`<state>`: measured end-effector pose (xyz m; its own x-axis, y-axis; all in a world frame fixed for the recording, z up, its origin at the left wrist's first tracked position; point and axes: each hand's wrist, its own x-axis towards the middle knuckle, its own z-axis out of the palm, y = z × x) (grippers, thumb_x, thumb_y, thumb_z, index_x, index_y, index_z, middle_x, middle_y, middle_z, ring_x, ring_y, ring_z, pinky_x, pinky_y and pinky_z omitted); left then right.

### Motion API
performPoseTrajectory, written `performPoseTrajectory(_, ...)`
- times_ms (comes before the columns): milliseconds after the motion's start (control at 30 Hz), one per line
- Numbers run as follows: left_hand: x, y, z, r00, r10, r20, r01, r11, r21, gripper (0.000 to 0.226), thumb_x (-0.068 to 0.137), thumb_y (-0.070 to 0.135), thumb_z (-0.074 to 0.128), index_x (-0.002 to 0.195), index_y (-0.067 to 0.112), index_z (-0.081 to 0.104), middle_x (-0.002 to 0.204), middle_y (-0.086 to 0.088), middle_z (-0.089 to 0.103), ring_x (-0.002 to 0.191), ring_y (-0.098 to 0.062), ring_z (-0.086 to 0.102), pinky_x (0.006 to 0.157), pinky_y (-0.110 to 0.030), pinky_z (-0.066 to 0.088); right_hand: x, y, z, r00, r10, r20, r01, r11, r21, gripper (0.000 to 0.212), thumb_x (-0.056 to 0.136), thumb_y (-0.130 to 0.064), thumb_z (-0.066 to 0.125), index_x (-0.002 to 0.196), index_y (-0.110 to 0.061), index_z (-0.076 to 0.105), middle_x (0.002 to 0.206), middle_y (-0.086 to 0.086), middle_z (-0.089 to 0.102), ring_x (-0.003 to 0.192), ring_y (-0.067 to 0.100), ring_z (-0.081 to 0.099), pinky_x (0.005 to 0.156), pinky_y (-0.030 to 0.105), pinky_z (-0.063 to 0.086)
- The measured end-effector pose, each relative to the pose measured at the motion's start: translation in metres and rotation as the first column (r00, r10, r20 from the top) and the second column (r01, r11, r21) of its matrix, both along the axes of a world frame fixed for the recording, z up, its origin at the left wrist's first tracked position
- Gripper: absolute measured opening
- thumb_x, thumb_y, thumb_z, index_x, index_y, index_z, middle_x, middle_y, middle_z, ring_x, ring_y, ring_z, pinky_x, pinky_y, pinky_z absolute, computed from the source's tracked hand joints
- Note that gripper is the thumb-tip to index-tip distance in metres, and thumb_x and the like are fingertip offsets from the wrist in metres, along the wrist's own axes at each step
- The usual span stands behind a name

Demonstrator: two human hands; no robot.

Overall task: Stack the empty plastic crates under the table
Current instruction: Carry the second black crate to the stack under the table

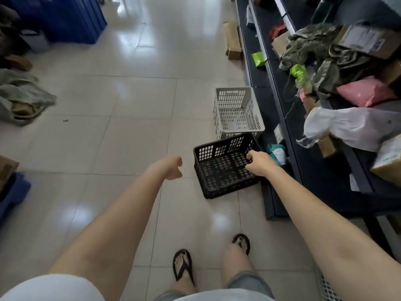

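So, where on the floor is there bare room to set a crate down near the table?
Bare tiles lie left of the black crate and grey crate, across to the grey sack. A smaller free patch sits along the table between the grey crate and the cardboard boxes. The table itself is crowded with parcels.

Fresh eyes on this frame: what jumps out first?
The empty black crate on the floor tiles, with the right hand curling its fingers over the crate's right rim while the left hand hangs loosely curled just left of it. Just behind sits an empty grey crate, both beside the dark table piled with parcels on the right.
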<state>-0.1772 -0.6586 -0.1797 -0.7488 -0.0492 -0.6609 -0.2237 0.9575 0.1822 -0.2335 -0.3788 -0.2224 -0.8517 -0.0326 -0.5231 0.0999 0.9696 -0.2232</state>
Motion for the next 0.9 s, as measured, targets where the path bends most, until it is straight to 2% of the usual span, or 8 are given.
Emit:
performPoseTrajectory(200,-0.064,0.012,-0.039,0.996,0.043,0.073,-0.046,0.998,0.034,0.052,0.092,0.025,0.057,0.14,0.015,0.04,0.139,-0.011,0.049,0.126,-0.03,0.048,0.102,-0.038,0.042,-0.07,0.024,-0.031,0.999,0.027,0.044,-0.029,0.998,0.048,0.042,0.083,-0.027,0.053,0.125,-0.021,0.052,0.128,0.01,0.055,0.116,0.032,0.052,0.092,0.043,0.05)
performPoseTrajectory(367,-0.129,0.04,-0.083,0.979,0.167,0.121,-0.176,0.982,0.072,0.053,0.089,0.018,0.061,0.138,0.014,0.042,0.137,-0.011,0.051,0.125,-0.03,0.05,0.099,-0.036,0.043,-0.14,0.046,-0.07,0.983,0.12,0.137,-0.128,0.99,0.051,0.043,0.085,-0.027,0.054,0.128,-0.021,0.05,0.128,0.013,0.052,0.114,0.034,0.053,0.092,0.042,0.05)
performPoseTrajectory(533,-0.197,0.076,-0.144,0.956,0.264,0.124,-0.275,0.958,0.081,0.049,0.09,0.015,0.056,0.137,0.011,0.043,0.137,-0.013,0.049,0.125,-0.031,0.049,0.103,-0.039,0.043,-0.207,0.08,-0.121,0.971,0.167,0.174,-0.181,0.981,0.072,0.044,0.088,-0.024,0.051,0.132,-0.025,0.046,0.128,0.011,0.048,0.119,0.033,0.047,0.089,0.04,0.046)
performPoseTrajectory(667,-0.235,0.095,-0.204,0.967,0.205,0.15,-0.21,0.977,0.022,0.048,0.088,0.021,0.055,0.134,0.015,0.043,0.136,-0.011,0.051,0.122,-0.031,0.051,0.1,-0.043,0.045,-0.248,0.107,-0.172,0.966,0.168,0.196,-0.193,0.974,0.117,0.044,0.088,-0.023,0.051,0.132,-0.025,0.046,0.13,0.013,0.045,0.121,0.034,0.044,0.093,0.042,0.044)
performPoseTrajectory(900,-0.261,0.1,-0.322,0.959,0.144,0.243,-0.127,0.988,-0.087,0.049,0.088,0.028,0.052,0.135,0.018,0.043,0.134,-0.011,0.049,0.119,-0.031,0.054,0.091,-0.038,0.047,-0.295,0.138,-0.278,0.958,0.141,0.248,-0.182,0.972,0.15,0.044,0.089,-0.022,0.051,0.132,-0.023,0.044,0.129,0.015,0.043,0.117,0.035,0.045,0.091,0.043,0.045)
